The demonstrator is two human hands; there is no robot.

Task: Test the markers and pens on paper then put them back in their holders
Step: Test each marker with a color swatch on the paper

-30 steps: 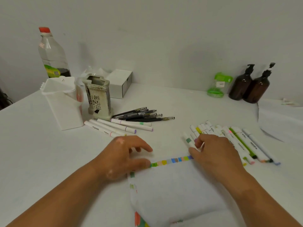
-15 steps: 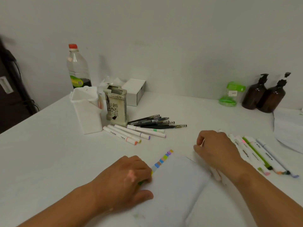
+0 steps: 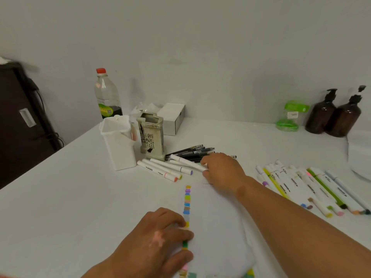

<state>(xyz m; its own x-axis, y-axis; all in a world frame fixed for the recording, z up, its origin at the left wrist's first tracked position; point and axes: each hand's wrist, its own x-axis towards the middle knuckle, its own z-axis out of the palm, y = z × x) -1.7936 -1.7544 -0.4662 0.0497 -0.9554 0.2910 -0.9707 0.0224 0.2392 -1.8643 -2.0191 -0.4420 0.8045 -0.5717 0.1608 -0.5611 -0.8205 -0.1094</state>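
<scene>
Within right hand [image 3: 222, 171] pinch, white marker [image 3: 186, 161]

Soft, even light comes from above and slightly from 9 o'clock, so the plastic bottle [image 3: 107, 97] throws only a pale shadow on the wall [image 3: 220, 47], toward 3 o'clock. The white table [image 3: 60, 197] is bright and low in contrast, and the white marker [image 3: 186, 162] pinched in the right hand [image 3: 222, 171] barely stands out. Small glints sit on the brown pump bottles [image 3: 321, 117] at 2 o'clock. The dark cabinet [image 3: 18, 121] at 9 o'clock is smeared, and the table edge bows there. Fine print is mushy throughout.
</scene>
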